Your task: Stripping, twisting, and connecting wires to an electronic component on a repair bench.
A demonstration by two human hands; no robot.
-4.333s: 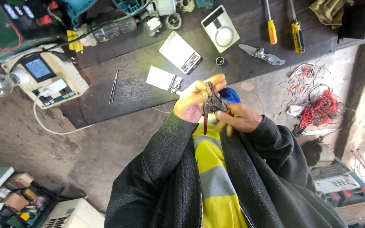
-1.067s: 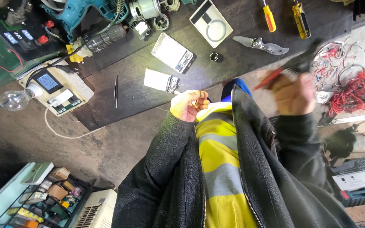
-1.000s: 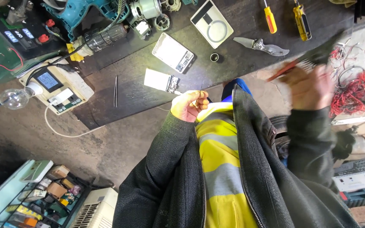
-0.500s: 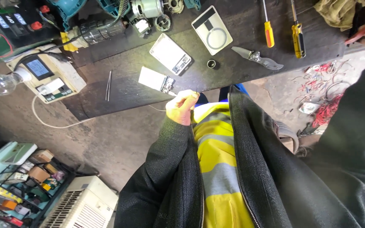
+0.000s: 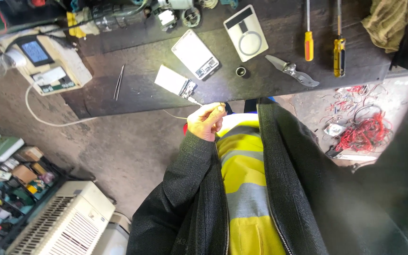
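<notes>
My left hand [image 5: 206, 121] hovers at the near edge of the dark workbench [image 5: 138, 97], thumb and fingers pinched on a thin white wire [image 5: 195, 101]. The wire runs to a small white module [image 5: 174, 80] lying on the bench just beyond the hand. My right hand is out of the picture; only its dark sleeve [image 5: 393, 189] fills the right side. I wear a dark jacket over a yellow vest.
On the bench lie tweezers [image 5: 119, 81], two flat white devices [image 5: 195, 54] [image 5: 245, 33], a metal ring [image 5: 241, 72], a metal blade piece [image 5: 291, 71], two yellow-handled screwdrivers [image 5: 309, 45] [image 5: 338, 51] and a meter box [image 5: 43, 61]. Red wires [image 5: 364, 134] litter the floor; a white appliance [image 5: 62, 224] stands lower left.
My right hand, holding a red-handled tool, swung up and right and left the view. My left hand stayed at the bench edge, still pinched shut.
</notes>
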